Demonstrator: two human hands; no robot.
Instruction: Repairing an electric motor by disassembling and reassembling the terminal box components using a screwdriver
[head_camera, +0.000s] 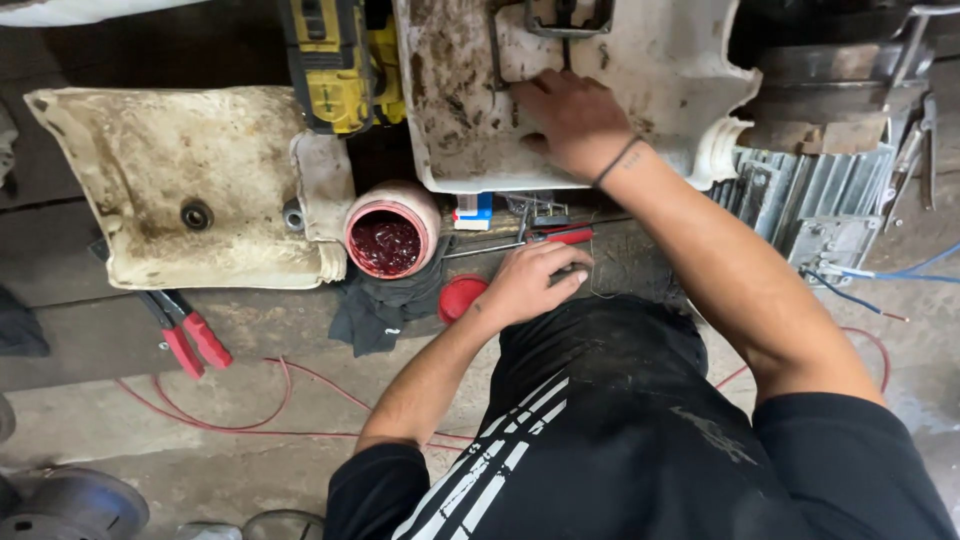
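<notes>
Right hand (572, 118) lies flat, fingers spread, pressing the dirty white plastic cover (640, 90) at far centre. Left hand (530, 283) curls loosely near the red-handled tool (560, 236); grip unclear. Best to hold the cover steady, palm firm.

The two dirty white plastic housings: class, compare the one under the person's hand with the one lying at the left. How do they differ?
The right housing has the right hand pressed flat on it and runs out of frame at the top; the left housing lies untouched and fully in view. The left housing looks yellower, with a round dark hole; the right housing shows dark grime streaks. Both are soiled moulded plastic.
</notes>
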